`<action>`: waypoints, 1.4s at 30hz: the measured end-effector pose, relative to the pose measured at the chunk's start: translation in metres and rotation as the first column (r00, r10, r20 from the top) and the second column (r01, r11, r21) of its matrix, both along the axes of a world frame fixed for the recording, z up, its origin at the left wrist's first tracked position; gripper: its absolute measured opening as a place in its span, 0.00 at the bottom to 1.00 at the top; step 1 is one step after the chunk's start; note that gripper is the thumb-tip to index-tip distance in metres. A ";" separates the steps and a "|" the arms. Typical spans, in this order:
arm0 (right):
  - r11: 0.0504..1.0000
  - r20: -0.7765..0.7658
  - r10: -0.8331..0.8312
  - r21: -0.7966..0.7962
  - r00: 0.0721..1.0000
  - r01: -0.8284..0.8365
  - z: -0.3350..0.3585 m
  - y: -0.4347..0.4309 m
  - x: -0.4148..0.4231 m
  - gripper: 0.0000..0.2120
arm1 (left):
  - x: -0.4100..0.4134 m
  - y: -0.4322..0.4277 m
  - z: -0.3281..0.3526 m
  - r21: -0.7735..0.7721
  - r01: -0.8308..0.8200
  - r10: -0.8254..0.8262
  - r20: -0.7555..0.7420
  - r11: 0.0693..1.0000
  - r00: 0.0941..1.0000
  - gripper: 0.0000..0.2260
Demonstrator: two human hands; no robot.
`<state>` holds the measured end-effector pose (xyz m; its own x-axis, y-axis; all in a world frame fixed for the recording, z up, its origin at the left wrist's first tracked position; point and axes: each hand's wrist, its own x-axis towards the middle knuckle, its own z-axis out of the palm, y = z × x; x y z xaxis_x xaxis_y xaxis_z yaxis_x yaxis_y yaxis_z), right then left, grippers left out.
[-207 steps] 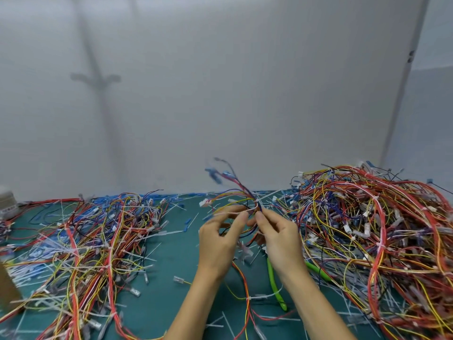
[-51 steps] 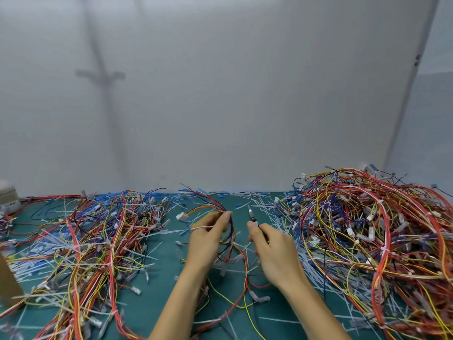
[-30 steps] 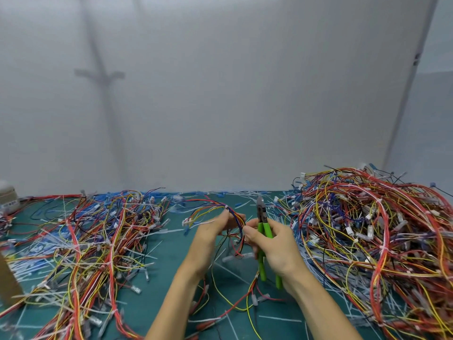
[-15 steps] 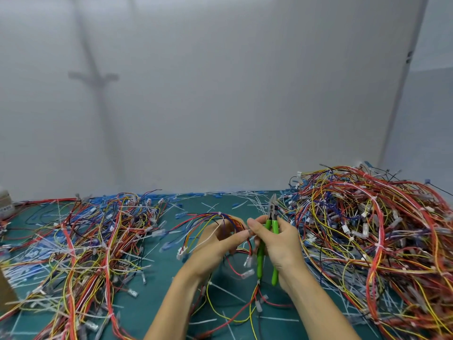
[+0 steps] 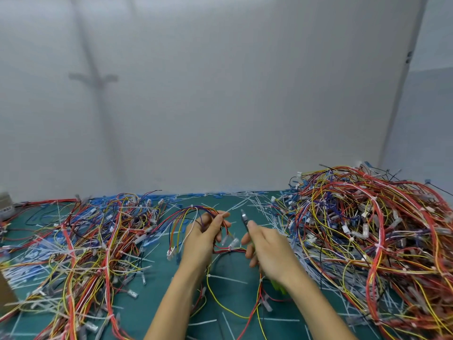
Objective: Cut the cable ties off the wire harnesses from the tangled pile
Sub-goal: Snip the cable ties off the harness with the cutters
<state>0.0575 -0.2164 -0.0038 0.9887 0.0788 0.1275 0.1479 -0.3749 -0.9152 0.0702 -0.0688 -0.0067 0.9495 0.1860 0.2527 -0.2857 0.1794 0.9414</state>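
Note:
My left hand (image 5: 204,238) grips a looped wire harness (image 5: 182,220) of red, yellow, blue and white wires, held just above the green mat. Its white connector (image 5: 171,253) hangs at the lower left of the loop. My right hand (image 5: 268,246) grips green-handled cutters (image 5: 245,218); their metal tip points up and left, a short gap from the harness. The green handles (image 5: 278,285) stick out under my wrist. A tall tangled pile of harnesses (image 5: 367,231) lies to the right.
A flatter spread of harnesses (image 5: 85,241) covers the left of the green mat (image 5: 157,285). Cut white and blue cable ties (image 5: 247,201) litter the mat. A grey wall stands close behind. A brown box corner (image 5: 6,290) sits at the left edge.
My hands have moved apart: the right hand with the cutters shifted right and lower, away from the harness. The left hand keeps its hold on the loop.

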 end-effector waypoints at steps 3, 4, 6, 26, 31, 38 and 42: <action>0.987 0.062 0.038 -0.155 0.997 -0.028 -0.003 0.003 -0.005 0.24 | -0.001 0.001 -0.002 0.066 0.021 -0.021 -0.003 0.998 1.000 0.08; 0.983 0.081 0.041 -0.179 0.996 -0.026 -0.003 0.003 -0.006 0.24 | -0.001 0.001 -0.002 0.091 0.022 -0.021 -0.007 0.996 1.000 0.08; 0.978 0.110 0.043 -0.210 0.993 -0.020 -0.003 0.003 -0.007 0.25 | -0.001 0.000 -0.003 0.133 0.005 -0.002 -0.021 0.991 1.000 0.07; 0.955 0.212 0.076 -0.295 0.974 -0.010 -0.004 0.004 -0.008 0.24 | 0.001 0.007 -0.005 0.273 -0.018 0.021 -0.011 0.962 1.000 0.09; 0.955 0.217 0.073 -0.297 0.973 -0.006 -0.004 0.003 -0.008 0.24 | -0.002 0.007 -0.004 0.284 -0.005 0.010 -0.017 0.959 1.000 0.08; 0.949 0.223 0.065 -0.316 0.973 0.009 -0.005 0.002 -0.006 0.24 | -0.004 0.004 -0.001 0.261 0.010 0.002 -0.043 0.965 0.999 0.09; 0.987 0.198 -0.027 -0.149 0.980 0.057 -0.004 0.003 -0.005 0.23 | -0.006 0.002 0.003 0.110 -0.008 0.016 -0.068 0.994 0.998 0.06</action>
<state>0.0526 -0.2139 -0.0081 0.9489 0.0712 0.3073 0.2984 -0.5179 -0.8017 0.0645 -0.0670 -0.0034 0.9632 0.1723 0.2064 -0.2211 0.0710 0.9727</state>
